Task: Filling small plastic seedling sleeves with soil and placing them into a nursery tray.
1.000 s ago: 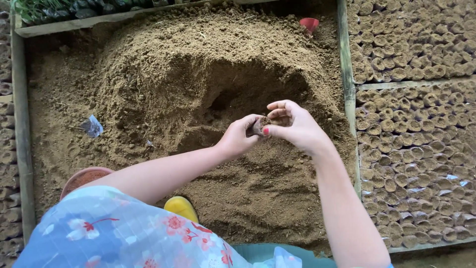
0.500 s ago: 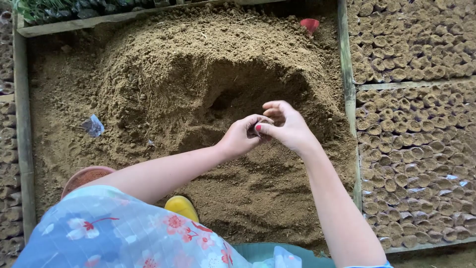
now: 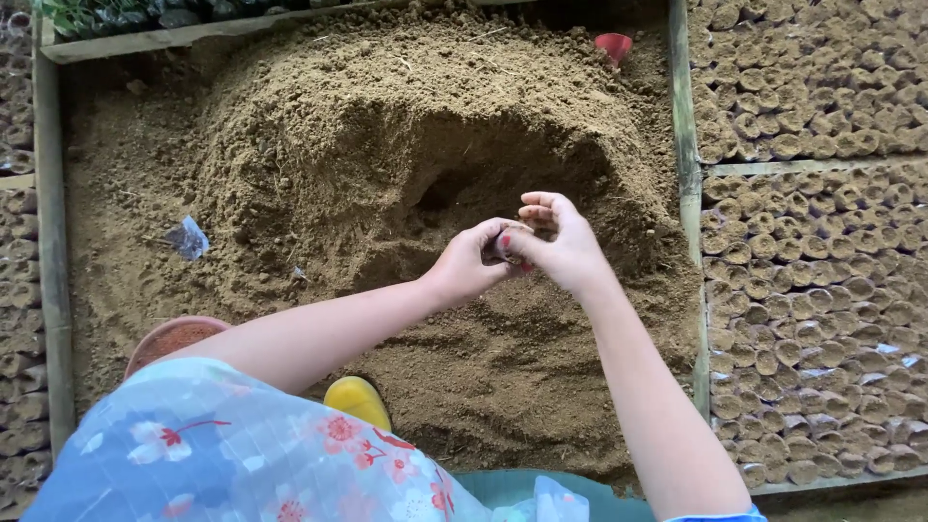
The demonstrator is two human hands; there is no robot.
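pinching a small dark soil-filled seedling pot [image 3: 500,249] between both hands, the left hand [image 3: 469,266] cups it from the person's left and the right hand [image 3: 559,242] closes on it from the right, fingertips [image 3: 527,208] curled over its top; both grips are pressed onto the pot, none spread. the pot sits right between the two grips, touching both, mostly hidden so its long axis cannot be told for sure. it hangs just above the near slope of the big mound of loose brown potting soil [image 3: 367,135], with the scooped hollow [image 3: 440,188] just beyond the hands, away from the body. rows of filled brown seedling pots [image 3: 812,242] lie to the right past the wooden divider plank [image 3: 684,174], nearer the right hand than the left. a scrap of clear plastic bag [image 3: 188,237] lies well apart on the left, a red cup [image 3: 613,44] at the far edge, a yellow boot toe [image 3: 358,401] near the body by the floral blue sleeve [image 3: 213,454]. against the frames before, the hands have shifted slightly toward the left and down, the right fingers closing tighter over the pot; mound, bag scrap and cup are unchanged.
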